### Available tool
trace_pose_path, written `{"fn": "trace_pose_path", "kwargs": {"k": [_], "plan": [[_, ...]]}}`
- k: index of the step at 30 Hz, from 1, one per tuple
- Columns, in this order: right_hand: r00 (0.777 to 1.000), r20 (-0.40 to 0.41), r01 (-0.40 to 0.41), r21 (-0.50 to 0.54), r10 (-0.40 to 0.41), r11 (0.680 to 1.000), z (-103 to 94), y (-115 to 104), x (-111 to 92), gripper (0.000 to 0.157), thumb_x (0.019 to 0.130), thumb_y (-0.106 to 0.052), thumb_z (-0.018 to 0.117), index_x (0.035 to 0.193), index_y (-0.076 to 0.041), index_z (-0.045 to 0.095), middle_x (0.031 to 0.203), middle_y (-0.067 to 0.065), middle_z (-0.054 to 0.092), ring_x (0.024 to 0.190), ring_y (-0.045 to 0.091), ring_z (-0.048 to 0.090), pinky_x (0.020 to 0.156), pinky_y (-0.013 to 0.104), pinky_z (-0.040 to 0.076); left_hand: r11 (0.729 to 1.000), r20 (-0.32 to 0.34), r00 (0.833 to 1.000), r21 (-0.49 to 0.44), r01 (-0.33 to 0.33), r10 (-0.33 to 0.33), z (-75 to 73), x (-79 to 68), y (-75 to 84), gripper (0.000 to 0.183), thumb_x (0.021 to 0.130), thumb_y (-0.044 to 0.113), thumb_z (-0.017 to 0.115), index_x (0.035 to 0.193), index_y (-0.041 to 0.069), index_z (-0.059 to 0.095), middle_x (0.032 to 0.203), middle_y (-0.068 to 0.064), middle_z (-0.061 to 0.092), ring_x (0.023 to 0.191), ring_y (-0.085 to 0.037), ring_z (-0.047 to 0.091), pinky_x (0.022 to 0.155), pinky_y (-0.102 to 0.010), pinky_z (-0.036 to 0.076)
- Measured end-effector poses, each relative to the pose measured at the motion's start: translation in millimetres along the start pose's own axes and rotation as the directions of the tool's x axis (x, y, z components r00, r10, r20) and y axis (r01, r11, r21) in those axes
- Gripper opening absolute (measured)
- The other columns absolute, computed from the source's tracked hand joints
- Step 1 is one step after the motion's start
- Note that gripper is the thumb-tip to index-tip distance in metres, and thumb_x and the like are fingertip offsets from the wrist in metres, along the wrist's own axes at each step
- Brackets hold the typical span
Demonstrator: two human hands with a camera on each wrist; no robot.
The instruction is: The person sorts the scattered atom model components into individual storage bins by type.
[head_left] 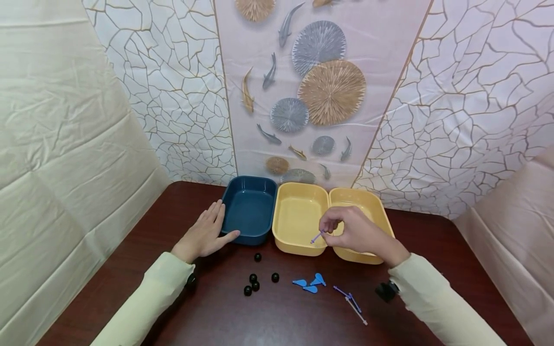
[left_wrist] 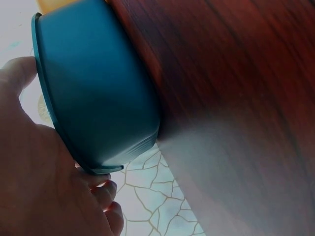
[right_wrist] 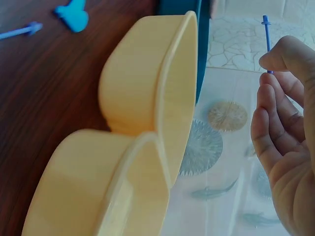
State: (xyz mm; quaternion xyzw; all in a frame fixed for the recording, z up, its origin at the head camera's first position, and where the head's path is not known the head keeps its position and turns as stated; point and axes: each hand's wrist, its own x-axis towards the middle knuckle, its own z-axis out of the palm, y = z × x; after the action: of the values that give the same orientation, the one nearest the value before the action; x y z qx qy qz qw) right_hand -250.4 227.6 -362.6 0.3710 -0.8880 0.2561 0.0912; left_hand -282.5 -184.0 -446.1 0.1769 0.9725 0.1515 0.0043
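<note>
My left hand (head_left: 204, 234) rests on the left rim of the dark blue bin (head_left: 248, 237), fingers straight and thumb along the front edge. In the left wrist view, the palm lies against the rim of that bin (left_wrist: 98, 83). My right hand (head_left: 357, 230) pinches a thin purple plastic stick (head_left: 317, 237) between thumb and index finger, above the side where the two yellow bins meet. The right wrist view shows the stick (right_wrist: 267, 37) pointing up out of the fingertips, with a small flange near its end. The middle yellow bin (head_left: 298, 249) lies under it.
Several black balls (head_left: 275, 277) lie in front of the blue bin. Blue teardrop-shaped pieces (head_left: 310, 289) sit further right, then more purple sticks (head_left: 356, 310). The right yellow bin (head_left: 358, 256) stands beneath my right hand. A patterned cloth (head_left: 290, 144) hangs behind the table.
</note>
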Motion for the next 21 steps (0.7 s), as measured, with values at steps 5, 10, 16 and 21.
{"fn": "trace_pose_path", "kwargs": {"k": [5, 10, 16, 21], "plan": [[1.000, 0.006, -0.013, 0.058, 0.013, 0.998, 9.5, -1, 20, 0.011, 0.083, -0.010, 0.082, 0.090, -0.017, 0.076, 0.082, -0.012, 0.071, 0.076, 0.019, 0.072, 0.072, 0.026, 0.060, 1.000, 0.002, 1.000, -0.007, 0.001, -0.001, 0.9, 1.0, -1.1, 0.102, 0.103, 0.066, 0.048, 0.166, -0.007, 0.015, 0.176, -0.025, 0.011, 0.164, -0.046, 0.013, 0.132, -0.062, 0.017], [0.999, 0.016, -0.044, 0.094, 0.042, 0.995, 19.3, -1, 40, 0.011, 0.085, -0.011, 0.081, 0.090, -0.018, 0.075, 0.083, -0.010, 0.072, 0.077, 0.013, 0.071, 0.075, 0.037, 0.064, 1.000, 0.016, 1.000, -0.002, 0.006, -0.006, 1.4, 0.5, -1.5, 0.103, 0.103, 0.067, 0.048, 0.167, -0.006, 0.012, 0.177, -0.024, 0.008, 0.165, -0.044, 0.011, 0.133, -0.061, 0.015], [0.998, 0.017, -0.063, 0.142, 0.061, 0.988, 34.8, 4, 64, 0.010, 0.087, -0.009, 0.080, 0.090, -0.017, 0.075, 0.083, -0.007, 0.073, 0.076, 0.008, 0.068, 0.076, 0.044, 0.064, 1.000, 0.008, 1.000, -0.007, -0.010, 0.010, 2.1, 1.1, -2.1, 0.103, 0.103, 0.067, 0.048, 0.166, -0.007, 0.012, 0.177, -0.024, 0.009, 0.164, -0.045, 0.011, 0.133, -0.062, 0.016], [0.997, 0.040, -0.071, 0.161, 0.065, 0.984, 49.1, 6, 81, 0.008, 0.088, -0.009, 0.079, 0.090, -0.016, 0.075, 0.083, -0.006, 0.074, 0.076, 0.007, 0.068, 0.075, 0.035, 0.063, 1.000, 0.003, 1.000, -0.007, -0.012, 0.012, 1.5, 1.1, -1.3, 0.103, 0.103, 0.067, 0.048, 0.166, -0.007, 0.014, 0.177, -0.025, 0.010, 0.164, -0.045, 0.013, 0.132, -0.061, 0.017]]}}
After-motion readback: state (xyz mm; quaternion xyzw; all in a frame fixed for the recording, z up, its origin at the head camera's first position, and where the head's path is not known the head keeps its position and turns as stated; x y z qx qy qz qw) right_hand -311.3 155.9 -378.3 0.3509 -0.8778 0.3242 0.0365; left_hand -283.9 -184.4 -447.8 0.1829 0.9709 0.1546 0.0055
